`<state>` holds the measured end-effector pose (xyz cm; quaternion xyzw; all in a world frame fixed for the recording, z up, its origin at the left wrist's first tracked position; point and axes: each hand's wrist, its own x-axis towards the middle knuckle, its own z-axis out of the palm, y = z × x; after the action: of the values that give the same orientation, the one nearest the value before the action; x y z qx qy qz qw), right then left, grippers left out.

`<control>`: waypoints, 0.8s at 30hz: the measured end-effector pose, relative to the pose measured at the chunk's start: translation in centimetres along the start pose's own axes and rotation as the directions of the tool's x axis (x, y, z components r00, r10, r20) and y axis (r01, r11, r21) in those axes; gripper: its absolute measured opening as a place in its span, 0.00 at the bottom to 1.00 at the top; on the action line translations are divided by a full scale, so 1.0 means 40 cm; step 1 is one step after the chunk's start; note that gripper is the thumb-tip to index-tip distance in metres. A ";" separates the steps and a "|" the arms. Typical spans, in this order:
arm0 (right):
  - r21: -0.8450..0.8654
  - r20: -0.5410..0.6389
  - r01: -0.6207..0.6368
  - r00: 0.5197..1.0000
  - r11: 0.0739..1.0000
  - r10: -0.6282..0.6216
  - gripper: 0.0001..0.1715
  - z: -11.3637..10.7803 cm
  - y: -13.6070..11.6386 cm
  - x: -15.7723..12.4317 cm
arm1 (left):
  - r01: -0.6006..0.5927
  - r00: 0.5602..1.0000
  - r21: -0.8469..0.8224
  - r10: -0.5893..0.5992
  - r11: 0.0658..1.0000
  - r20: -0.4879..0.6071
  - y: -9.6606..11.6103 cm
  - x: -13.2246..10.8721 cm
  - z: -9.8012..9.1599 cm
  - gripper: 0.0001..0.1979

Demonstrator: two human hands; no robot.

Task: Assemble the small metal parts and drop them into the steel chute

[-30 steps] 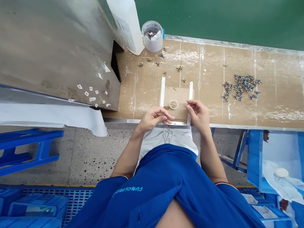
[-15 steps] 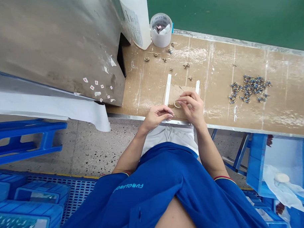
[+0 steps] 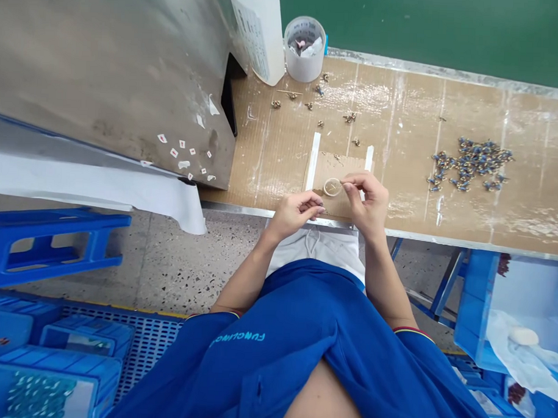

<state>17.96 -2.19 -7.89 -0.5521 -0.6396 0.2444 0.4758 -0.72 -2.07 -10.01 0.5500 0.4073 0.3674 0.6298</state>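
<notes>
Near the table's front edge, my left hand (image 3: 298, 214) is closed with fingertips pinched together. Whatever it holds is too small to make out. My right hand (image 3: 368, 203) also pinches, its fingertips at the right rim of a small round shallow dish (image 3: 326, 189). Thin, pale bits lie inside the dish, but I cannot tell whether the right fingers hold one. Beneath the dish is a cardboard piece (image 3: 343, 164), with white tape strips (image 3: 313, 161) along its left and right sides. A few tiny metal bits lie near its upper edge.
A pile of small blue-and-metal parts (image 3: 479, 162) lies to the right. Several similar clusters (image 3: 350, 117) are scattered behind the dish. A white tub (image 3: 304, 66) with scraps stands at the back. On the left is a large metal box (image 3: 128, 76); blue crates (image 3: 477, 301) stand below right.
My right hand has drawn back a little to the right, uncovering the round dish. My left hand stays near the table edge, still pinched. The whole view has shifted slightly.
</notes>
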 end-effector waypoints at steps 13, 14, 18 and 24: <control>0.002 0.008 -0.025 1.000 1.000 0.025 0.11 -0.005 -0.041 -0.042 | -0.031 0.999 0.141 0.030 0.990 0.014 0.006 -0.001 0.006 0.08; -0.003 0.013 -0.024 1.000 1.000 0.024 0.11 -0.005 -0.041 -0.042 | -0.036 0.999 0.150 0.034 0.988 0.017 0.007 -0.001 0.005 0.08; -0.024 0.036 -0.029 0.999 0.999 0.030 0.11 -0.006 -0.041 -0.045 | -0.044 0.999 0.170 0.039 0.984 0.031 0.012 0.000 0.005 0.07; -0.061 0.053 -0.012 0.998 0.998 0.015 0.11 0.000 -0.036 -0.048 | -0.079 0.997 0.205 0.075 0.976 0.024 0.010 0.000 0.006 0.07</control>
<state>17.17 -4.39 -7.34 -0.5639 -0.6553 0.2430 0.4399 -0.52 -2.13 -9.59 0.6305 0.4166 0.3430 0.5580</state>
